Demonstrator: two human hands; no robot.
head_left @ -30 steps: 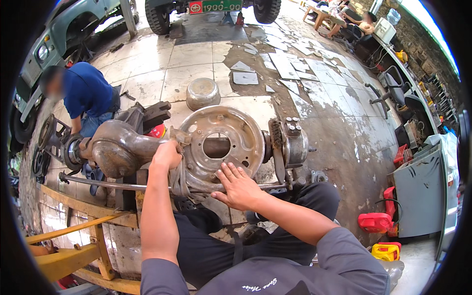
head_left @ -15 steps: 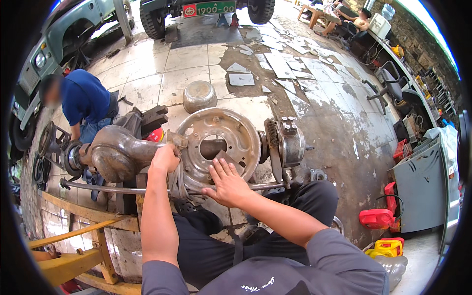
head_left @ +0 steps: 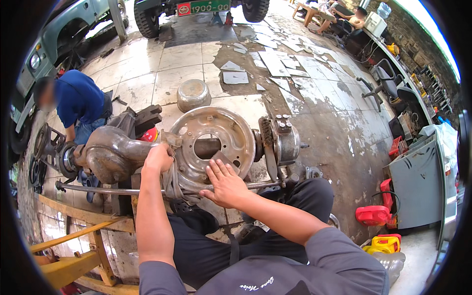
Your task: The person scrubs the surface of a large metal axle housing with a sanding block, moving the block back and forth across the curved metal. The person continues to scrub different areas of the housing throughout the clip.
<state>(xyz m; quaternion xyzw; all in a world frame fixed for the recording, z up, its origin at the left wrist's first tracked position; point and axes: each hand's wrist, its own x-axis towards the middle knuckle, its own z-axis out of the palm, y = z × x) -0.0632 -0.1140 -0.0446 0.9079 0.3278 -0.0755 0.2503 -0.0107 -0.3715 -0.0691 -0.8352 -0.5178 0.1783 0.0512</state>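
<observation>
The left hand [head_left: 158, 158] is clenched around the upper left edge of a round, rusty brake backing plate [head_left: 211, 145], its fingers curled over the rim where the plate meets the axle housing [head_left: 110, 155]. The right hand [head_left: 225, 182] lies flat and released, fingers spread, pressing on the lower right face of the plate just below its centre hole; it grasps nothing. The plate stands upright at the right end of the brown housing, which runs left across the scene in front of the person's lap. A thin metal rod [head_left: 98, 189] passes along just near the housing, running from far left to under the right hand. To the right of the plate, close beside it, sits a grey hub assembly [head_left: 282, 142] with studs on top. The housing rests on a yellow wooden stand [head_left: 78, 236] at near left. Beyond the plate, on the tiled floor [head_left: 196, 64], a dull metal bowl [head_left: 193, 94] sits upside down. At far left a person in a blue shirt [head_left: 78, 103] crouches beside the other end of the housing. A red container [head_left: 372, 215] and a yellow container [head_left: 383, 244] lie at near right.
</observation>
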